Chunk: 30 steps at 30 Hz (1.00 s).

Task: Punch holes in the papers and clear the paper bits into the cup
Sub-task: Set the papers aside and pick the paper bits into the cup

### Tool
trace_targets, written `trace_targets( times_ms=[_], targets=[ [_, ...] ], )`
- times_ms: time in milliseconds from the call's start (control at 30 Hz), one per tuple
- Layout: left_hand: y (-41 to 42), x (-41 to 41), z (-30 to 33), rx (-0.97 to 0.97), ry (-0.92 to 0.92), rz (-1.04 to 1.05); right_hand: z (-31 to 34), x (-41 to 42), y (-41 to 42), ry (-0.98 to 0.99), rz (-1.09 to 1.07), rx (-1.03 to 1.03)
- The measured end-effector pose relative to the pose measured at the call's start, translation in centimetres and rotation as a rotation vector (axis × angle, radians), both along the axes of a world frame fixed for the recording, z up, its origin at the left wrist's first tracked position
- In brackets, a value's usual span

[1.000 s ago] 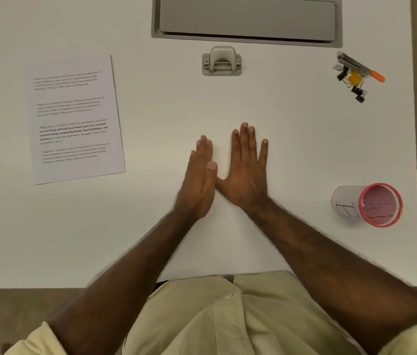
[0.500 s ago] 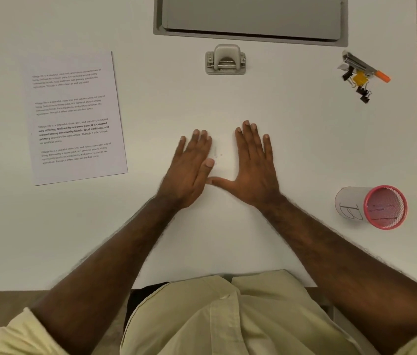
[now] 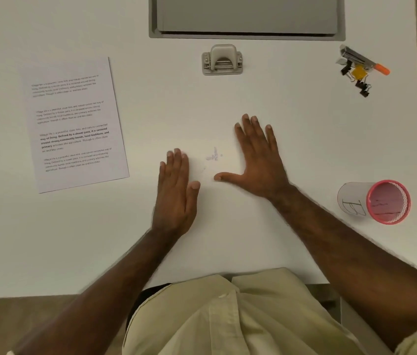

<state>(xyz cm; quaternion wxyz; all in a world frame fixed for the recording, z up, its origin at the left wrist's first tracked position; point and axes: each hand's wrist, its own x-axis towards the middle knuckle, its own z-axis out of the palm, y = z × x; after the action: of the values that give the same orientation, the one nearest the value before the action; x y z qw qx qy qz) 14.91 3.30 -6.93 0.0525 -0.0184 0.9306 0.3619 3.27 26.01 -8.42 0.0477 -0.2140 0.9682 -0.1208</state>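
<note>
A small cluster of paper bits [image 3: 214,155] lies on the white table [image 3: 292,139] between my two hands. My left hand [image 3: 176,190] rests flat on the table just left of the bits, fingers straight and together. My right hand [image 3: 258,160] lies flat to their right, fingers spread and thumb stretched toward the left hand. Neither hand holds anything. A printed sheet of paper [image 3: 74,124] lies at the left. The grey hole punch [image 3: 222,60] stands at the back centre. The pink mesh cup [image 3: 379,202] lies on its side at the right, its mouth facing right.
A grey cable hatch [image 3: 247,16] is set into the table at the back. A stapler with an orange tip and several binder clips [image 3: 358,70] sit at the back right. The table's right edge runs close past the cup.
My hands were pressed together at the centre and have slid apart. The left moved left and toward me, uncovering the paper bits between them.
</note>
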Motion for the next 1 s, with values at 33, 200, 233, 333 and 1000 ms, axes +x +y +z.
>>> trace_targets(
  times_ms=[33,200,233,333,1000],
  targets=[
    [-0.3,1.1,-0.4,-0.071,-0.008,-0.044,-0.2,0.6,0.0,0.015,0.019,0.036],
    [-1.5,4.3,-2.0,-0.318,0.006,-0.215,-0.5,3.3,-2.0,0.046,0.077,0.079],
    [-1.6,4.4,-2.1,-0.334,0.016,-0.223,-0.5,3.8,-2.5,0.042,0.084,0.08],
    [-1.7,4.5,-2.4,-0.375,0.031,-0.244,-0.2,5.2,-3.5,0.027,0.111,0.07],
    [0.7,-5.2,-2.0,-0.384,0.059,-0.189,1.8,5.9,0.8,-0.059,-0.102,-0.125]
  ],
)
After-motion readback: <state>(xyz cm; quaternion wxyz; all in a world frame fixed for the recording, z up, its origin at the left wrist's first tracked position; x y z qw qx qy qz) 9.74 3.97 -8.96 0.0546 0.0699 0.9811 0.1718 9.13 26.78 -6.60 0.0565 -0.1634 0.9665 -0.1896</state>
